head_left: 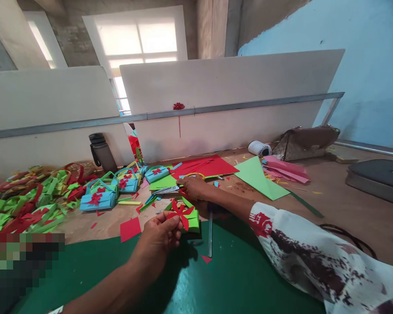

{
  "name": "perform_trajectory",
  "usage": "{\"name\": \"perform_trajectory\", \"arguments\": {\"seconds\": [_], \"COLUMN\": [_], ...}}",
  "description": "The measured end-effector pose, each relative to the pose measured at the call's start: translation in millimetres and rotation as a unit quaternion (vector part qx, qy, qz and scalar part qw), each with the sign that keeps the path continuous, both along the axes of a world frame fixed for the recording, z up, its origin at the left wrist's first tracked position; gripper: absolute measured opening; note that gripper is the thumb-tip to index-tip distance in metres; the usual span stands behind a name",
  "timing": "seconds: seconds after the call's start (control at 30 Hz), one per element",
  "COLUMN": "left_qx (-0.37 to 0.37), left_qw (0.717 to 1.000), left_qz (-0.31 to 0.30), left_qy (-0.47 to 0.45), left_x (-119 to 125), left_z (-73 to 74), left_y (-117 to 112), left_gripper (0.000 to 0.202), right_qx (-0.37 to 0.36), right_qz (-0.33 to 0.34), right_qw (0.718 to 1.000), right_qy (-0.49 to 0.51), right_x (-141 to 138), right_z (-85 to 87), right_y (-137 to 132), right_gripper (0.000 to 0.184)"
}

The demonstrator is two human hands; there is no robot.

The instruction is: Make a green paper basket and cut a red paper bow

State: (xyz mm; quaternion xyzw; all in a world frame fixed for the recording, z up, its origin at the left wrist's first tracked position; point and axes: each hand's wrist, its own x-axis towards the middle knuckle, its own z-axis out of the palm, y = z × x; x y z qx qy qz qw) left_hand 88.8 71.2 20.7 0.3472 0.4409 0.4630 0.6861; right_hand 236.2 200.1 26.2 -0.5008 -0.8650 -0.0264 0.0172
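Observation:
My left hand (162,233) is closed in a pinch on a small green paper basket (190,218) with a red paper bow (180,212) on its front, held just above the dark green sheet (236,270). My right hand (193,186) reaches forward across the table and rests on a pair of scissors (170,189) with yellow handles, fingers curled over the handles. Several finished blue paper baskets (98,198) with red bows stand to the left of the scissors.
A heap of green and red paper baskets (29,200) fills the left. Red paper (206,165), light green paper (258,176), pink strips (286,171), a dark bottle (101,152), a tape roll (258,148), a handbag (306,141) and a grey case (378,176) lie about. White dividers (229,83) wall the back.

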Motion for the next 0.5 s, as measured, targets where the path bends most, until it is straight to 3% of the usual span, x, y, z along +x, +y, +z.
{"name": "perform_trajectory", "arguments": {"seconds": [0.2, 0.33, 0.5], "left_qx": [0.014, 0.027, 0.017], "left_qw": [1.000, 0.999, 1.000], "left_qz": [-0.010, -0.022, -0.020], "left_qy": [-0.009, -0.016, -0.017], "left_x": [-3.7, -4.7, -5.7], "left_z": [-6.6, -5.2, -1.0], "left_y": [0.3, -2.6, -6.9], "left_gripper": [0.023, 0.020, 0.017], "right_qx": [-0.026, -0.030, -0.046], "right_qz": [-0.038, -0.064, -0.069], "right_qw": [0.999, 0.994, 0.970], "right_qy": [0.020, 0.079, 0.228], "right_x": [-4.2, -7.7, 1.2], "right_z": [1.1, 12.6, 27.9], "right_y": [-3.7, -10.8, -48.5], "right_gripper": [0.030, 0.029, 0.027]}}
